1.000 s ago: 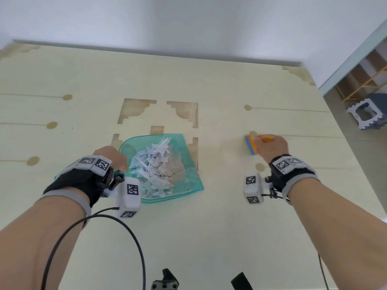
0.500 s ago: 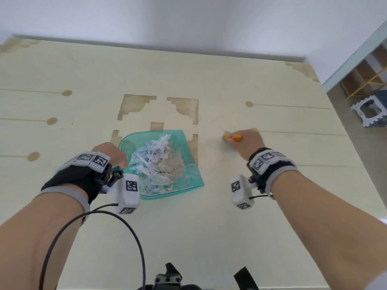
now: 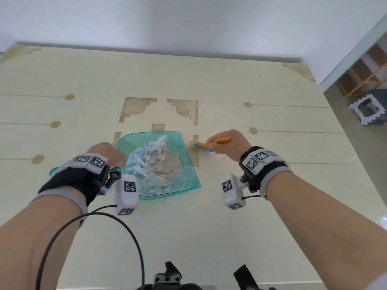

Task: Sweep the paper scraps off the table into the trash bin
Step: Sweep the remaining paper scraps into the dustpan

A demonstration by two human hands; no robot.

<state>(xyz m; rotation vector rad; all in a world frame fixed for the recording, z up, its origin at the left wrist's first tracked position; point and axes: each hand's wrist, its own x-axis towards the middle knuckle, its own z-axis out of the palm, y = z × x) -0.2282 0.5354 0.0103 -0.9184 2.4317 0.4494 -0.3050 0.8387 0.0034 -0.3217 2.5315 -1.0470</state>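
A clear teal dustpan (image 3: 184,151) lies flat on the pale table (image 3: 188,227), piled with white and bluish paper scraps (image 3: 156,164). My left hand (image 3: 106,153) grips the dustpan's handle at its left side, the handle mostly hidden under the hand and wrist strap. My right hand (image 3: 228,144) grips a small orange brush with a blue edge (image 3: 204,145), its head just off the dustpan's right rim. No trash bin is in view.
The table carries tan inlay patterns (image 3: 159,110) behind the dustpan. Its right edge drops to a floor with a grey stool (image 3: 367,109) and shelving. A black cable (image 3: 104,218) loops from my left wrist over the near table.
My right hand has carried the brush leftward from the open table to right beside the dustpan's right rim. The dustpan and my left hand have stayed in place.
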